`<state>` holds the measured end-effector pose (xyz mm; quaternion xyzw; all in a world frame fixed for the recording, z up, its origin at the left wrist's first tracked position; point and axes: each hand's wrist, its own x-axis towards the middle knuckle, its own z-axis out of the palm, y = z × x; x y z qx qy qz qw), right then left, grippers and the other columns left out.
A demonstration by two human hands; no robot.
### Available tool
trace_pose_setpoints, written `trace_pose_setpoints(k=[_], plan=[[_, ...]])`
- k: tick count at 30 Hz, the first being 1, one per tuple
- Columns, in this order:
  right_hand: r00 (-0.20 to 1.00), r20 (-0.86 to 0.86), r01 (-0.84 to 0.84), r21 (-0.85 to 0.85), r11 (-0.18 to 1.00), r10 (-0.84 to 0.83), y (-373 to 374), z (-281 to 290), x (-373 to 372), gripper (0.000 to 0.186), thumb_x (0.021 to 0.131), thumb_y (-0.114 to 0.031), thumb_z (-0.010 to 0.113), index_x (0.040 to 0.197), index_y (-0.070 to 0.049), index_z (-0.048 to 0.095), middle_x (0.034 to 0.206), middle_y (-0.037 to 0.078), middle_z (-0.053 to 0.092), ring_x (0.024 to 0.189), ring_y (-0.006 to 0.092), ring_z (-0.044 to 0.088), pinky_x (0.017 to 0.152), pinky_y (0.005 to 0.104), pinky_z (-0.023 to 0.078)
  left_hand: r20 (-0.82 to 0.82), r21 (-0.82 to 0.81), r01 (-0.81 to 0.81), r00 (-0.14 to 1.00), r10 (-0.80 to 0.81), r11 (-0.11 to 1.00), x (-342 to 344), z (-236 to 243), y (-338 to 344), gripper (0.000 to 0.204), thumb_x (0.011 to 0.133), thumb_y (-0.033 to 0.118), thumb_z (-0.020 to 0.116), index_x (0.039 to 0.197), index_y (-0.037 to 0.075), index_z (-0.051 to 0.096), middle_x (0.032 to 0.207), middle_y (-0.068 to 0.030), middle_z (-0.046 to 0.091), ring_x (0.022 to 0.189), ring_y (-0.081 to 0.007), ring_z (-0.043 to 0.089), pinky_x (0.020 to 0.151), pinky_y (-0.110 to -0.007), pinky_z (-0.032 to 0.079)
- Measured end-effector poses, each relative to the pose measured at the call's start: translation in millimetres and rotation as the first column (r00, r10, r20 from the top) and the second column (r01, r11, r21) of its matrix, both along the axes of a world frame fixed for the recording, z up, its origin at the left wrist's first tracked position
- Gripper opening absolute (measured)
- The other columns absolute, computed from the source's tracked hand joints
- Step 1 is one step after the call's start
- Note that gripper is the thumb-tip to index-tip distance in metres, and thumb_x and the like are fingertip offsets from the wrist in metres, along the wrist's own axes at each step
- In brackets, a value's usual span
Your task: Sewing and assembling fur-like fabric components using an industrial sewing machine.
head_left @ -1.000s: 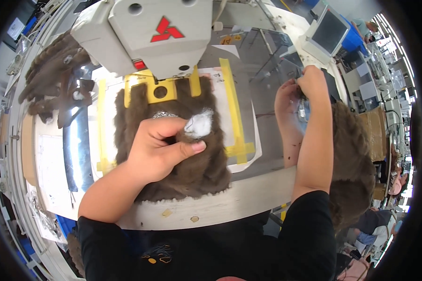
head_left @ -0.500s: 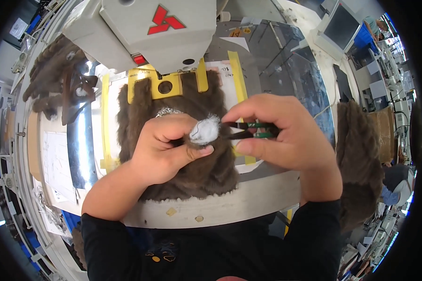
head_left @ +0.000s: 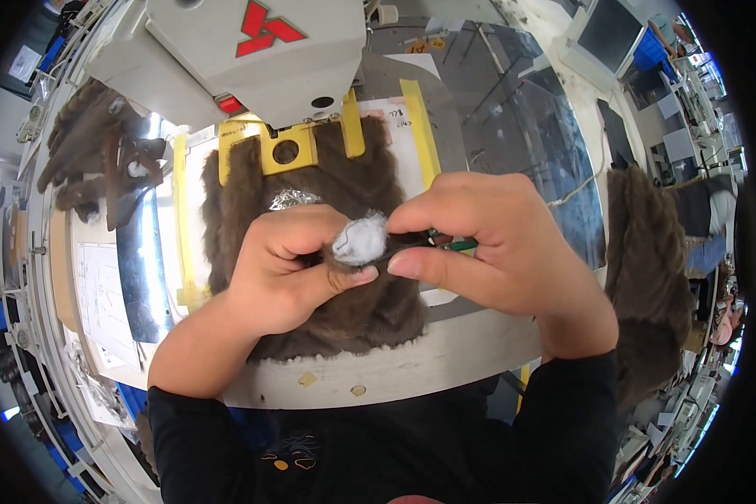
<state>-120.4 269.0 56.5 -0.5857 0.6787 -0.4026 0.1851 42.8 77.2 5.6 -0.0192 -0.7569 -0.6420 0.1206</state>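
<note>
My left hand [head_left: 281, 269] is closed on a small brown fur piece with white stuffing [head_left: 361, 241] bulging from its open end. The stuffing faces right, toward my other hand. At its right edge are the thumb and forefinger tips of my right hand [head_left: 508, 244], held a little apart. A slim green-and-black two-armed hand tool, like snips [head_left: 462, 245], lies within my right hand; its front part is mostly hidden by the fingers. Below both hands lies a larger brown fur piece [head_left: 361, 315], its far end under the yellow clamp frame [head_left: 298, 160].
A white sewing machine head [head_left: 244, 63] stands over the frame. Crinkled silvery material [head_left: 294, 199] lies on the fur. More brown fur pieces are heaped at left [head_left: 88, 151] and hang at right [head_left: 647, 277]. A monitor [head_left: 605, 38] stands at the far right.
My right hand has moved left to the stuffing, and its fingers now cover more of the tool. The whole view has shifted slightly, while my left hand keeps its hold.
</note>
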Motion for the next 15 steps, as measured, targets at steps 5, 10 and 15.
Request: trace_pose_setpoints(k=[5,10,15], plan=[[1.0,-0.024,0.003,0.047,0.999,-0.002,-2.6,2.1,3.3,0.018,0.092,-0.03,0.076,0.099,-0.013,0.075,0.078,0.005,0.066,0.073,0.0271,0.063,0.062,0.0374,0.049,0.002,0.011,0.016,1.0,-0.016,1.0,1.2,-1.6,-1.7,0.018,0.083,0.008,0.086,0.095,-0.001,0.074,0.081,-0.0062,0.066,0.072,-0.0156,0.06,0.064,-0.03,0.045],[0.999,-0.025,0.021,0.042,0.999,-0.02,2.4,3.3,0.3,0.016,0.093,-0.028,0.074,0.097,-0.013,0.075,0.076,0.005,0.065,0.071,0.0278,0.063,0.061,0.0376,0.048,0.01,0.011,0.023,1.0,-0.023,1.0,-0.2,-0.4,2.0,0.019,0.084,0.007,0.086,0.095,-0.001,0.074,0.081,-0.0057,0.066,0.072,-0.0147,0.059,0.064,-0.03,0.044],[0.998,0.027,0.057,0.052,0.997,-0.058,1.5,9.1,-3.7,0.019,0.091,-0.028,0.076,0.098,-0.011,0.074,0.078,0.008,0.066,0.071,0.028,0.064,0.061,0.0369,0.048,0.019,0.018,0.003,1.0,-0.004,1.0,1.1,-0.8,-1.9,0.018,0.084,0.008,0.086,0.095,-0.001,0.074,0.081,-0.0054,0.065,0.072,-0.0145,0.059,0.065,-0.03,0.044]])
